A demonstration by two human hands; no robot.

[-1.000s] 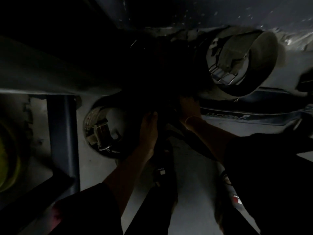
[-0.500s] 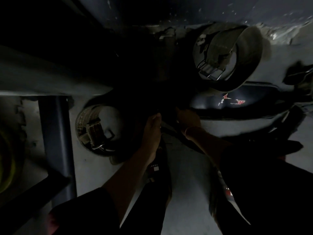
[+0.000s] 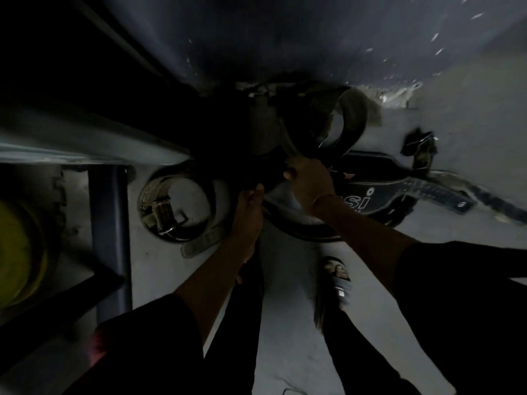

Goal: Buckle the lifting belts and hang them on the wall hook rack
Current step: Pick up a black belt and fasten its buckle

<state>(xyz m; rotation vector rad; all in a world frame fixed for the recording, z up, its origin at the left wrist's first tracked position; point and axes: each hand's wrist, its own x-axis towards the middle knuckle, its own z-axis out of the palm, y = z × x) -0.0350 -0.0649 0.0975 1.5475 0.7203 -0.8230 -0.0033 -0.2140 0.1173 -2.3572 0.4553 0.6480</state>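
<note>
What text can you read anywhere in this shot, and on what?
"si": white letters, start of the word hidden, on the dark blue leather lifting belt.
Red emblem on that belt: too blurred to read.
White tag on the dark slipper strap: too small to read.

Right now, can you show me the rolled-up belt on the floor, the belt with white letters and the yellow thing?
rolled-up belt (image 3: 161, 208): head view, on its buckle.
belt with white letters (image 3: 360, 201): head view, on the letters.
yellow thing (image 3: 20, 252): head view, on its round face.
</note>
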